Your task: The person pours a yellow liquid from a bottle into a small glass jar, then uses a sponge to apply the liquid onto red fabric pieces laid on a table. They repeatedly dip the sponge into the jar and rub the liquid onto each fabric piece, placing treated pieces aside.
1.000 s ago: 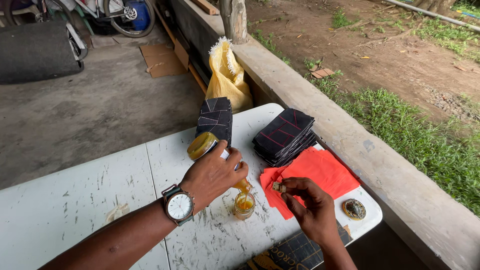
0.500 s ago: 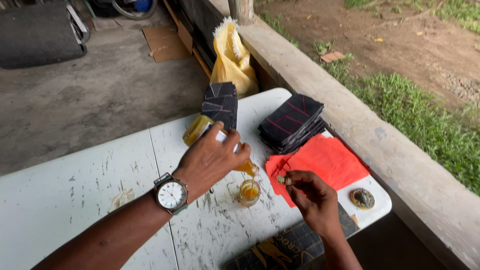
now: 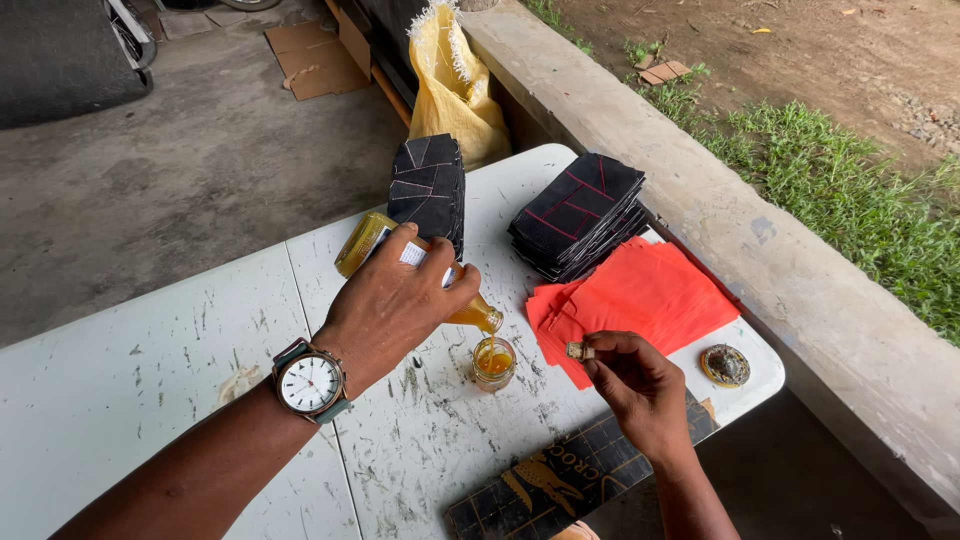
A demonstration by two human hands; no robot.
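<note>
A white table (image 3: 150,400) carries two stacks of dark cloth (image 3: 580,212) beside red paper sheets (image 3: 640,300). The left hand (image 3: 395,300) wraps closed around a tilted bottle (image 3: 420,270), neck down so amber liquid runs into a small jar (image 3: 493,365); the right hand (image 3: 640,385) pinches a small cap (image 3: 577,351) clear of the jar

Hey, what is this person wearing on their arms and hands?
Both forearms are bare, with no sleeves or gloves in view. The left hand has a wristwatch at its wrist: round white dial, dark teal strap. The right hand wears nothing visible.
</note>
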